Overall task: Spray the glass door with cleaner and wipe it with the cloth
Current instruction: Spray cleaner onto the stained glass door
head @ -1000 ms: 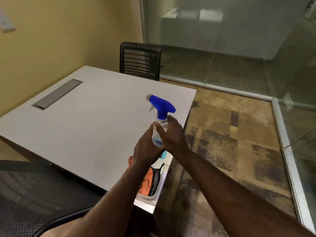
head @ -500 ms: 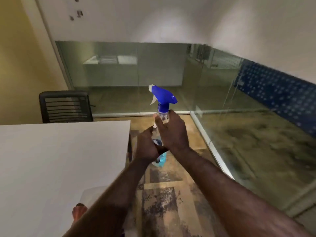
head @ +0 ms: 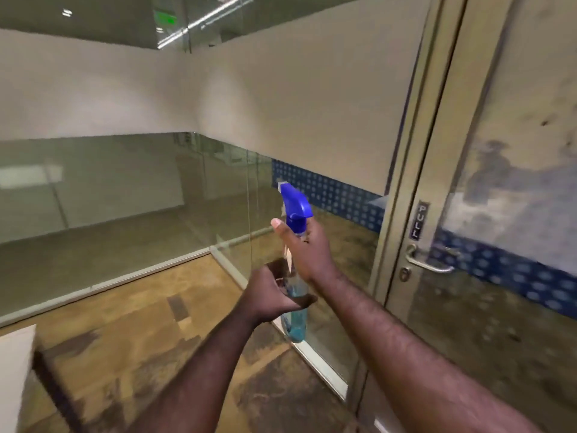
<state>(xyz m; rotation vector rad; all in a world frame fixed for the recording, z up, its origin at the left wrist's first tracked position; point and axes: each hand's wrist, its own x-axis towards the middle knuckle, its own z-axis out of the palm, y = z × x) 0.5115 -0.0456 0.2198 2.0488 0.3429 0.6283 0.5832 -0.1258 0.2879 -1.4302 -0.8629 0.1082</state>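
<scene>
A clear spray bottle [head: 296,320] with pale blue liquid and a blue trigger head stands upright in front of me. My right hand [head: 307,251] grips its neck just below the trigger head. My left hand [head: 274,292] cups the bottle's body from the left, fingers curled around it. The glass door [head: 505,189] fills the right side, with a metal frame, a lever handle [head: 429,264] and a "PULL" label. The bottle is well left of the door handle, nozzle pointing left. No cloth is in sight.
Glass partition walls [head: 125,195] run along the back and meet at a corner. A white table corner [head: 15,370] sits at the lower left. Patterned brown carpet [head: 150,332] covers the floor between table and glass.
The view has swung up and to the right, off the table and chair and onto the glass door. Both hands stay on the bottle, my right hand now higher on its neck.
</scene>
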